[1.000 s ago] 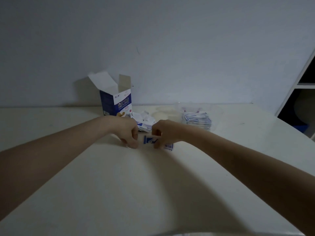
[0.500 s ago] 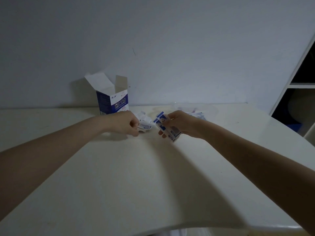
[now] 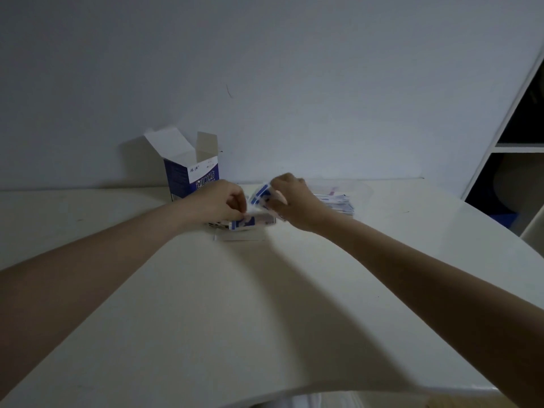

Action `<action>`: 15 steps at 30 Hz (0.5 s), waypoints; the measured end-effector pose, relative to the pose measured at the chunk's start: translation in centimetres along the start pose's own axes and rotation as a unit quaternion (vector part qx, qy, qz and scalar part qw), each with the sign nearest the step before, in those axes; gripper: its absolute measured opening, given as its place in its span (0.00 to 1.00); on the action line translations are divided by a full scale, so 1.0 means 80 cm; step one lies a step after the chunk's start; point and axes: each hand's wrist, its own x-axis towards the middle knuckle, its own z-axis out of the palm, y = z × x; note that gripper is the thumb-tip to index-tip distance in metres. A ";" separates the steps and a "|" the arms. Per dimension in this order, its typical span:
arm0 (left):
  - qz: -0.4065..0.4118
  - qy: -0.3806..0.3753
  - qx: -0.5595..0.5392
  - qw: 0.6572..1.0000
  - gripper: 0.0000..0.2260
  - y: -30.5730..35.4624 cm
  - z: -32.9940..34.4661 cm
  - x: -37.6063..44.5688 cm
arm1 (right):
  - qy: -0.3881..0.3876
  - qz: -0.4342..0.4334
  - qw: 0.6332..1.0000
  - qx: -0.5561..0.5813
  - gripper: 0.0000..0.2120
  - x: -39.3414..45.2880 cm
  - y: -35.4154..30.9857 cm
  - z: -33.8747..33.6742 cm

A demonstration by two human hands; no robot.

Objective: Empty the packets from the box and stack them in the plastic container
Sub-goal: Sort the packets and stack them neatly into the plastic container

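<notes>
On a white table (image 3: 265,319), the right hand (image 3: 294,201) grips a few thin packets (image 3: 261,193) by their edges. The left hand (image 3: 219,203) pinches another packet (image 3: 250,222) beneath its curled fingers. They look light, floppy and slippery, best held across the short edges.

A plain room in a home, by the look of it: a bare painted wall (image 3: 265,69) fills the upper frame, a cream table (image 3: 206,319) with a rounded edge spans the lower half, and white open shelving (image 3: 518,142) with dark compartments stands at the right edge. Lighting is dim.
</notes>
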 end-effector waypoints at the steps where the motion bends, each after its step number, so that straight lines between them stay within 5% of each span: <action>1: 0.014 0.001 0.002 1.000 0.11 0.003 0.001 0.000 | -0.019 -0.037 0.997 -0.061 0.05 0.002 -0.003 0.001; 5: 0.017 0.012 -0.021 1.000 0.08 0.003 0.005 0.001 | -0.081 -0.053 0.990 -0.106 0.11 -0.001 -0.007 0.009; 10: -0.098 -0.092 0.208 0.969 0.11 -0.020 0.003 -0.012 | -0.067 -0.039 0.994 -0.075 0.12 -0.010 0.006 0.011; 15: -0.109 -0.100 0.179 0.973 0.11 -0.028 0.014 -0.011 | -0.111 -0.045 0.989 -0.084 0.08 -0.012 0.007 0.017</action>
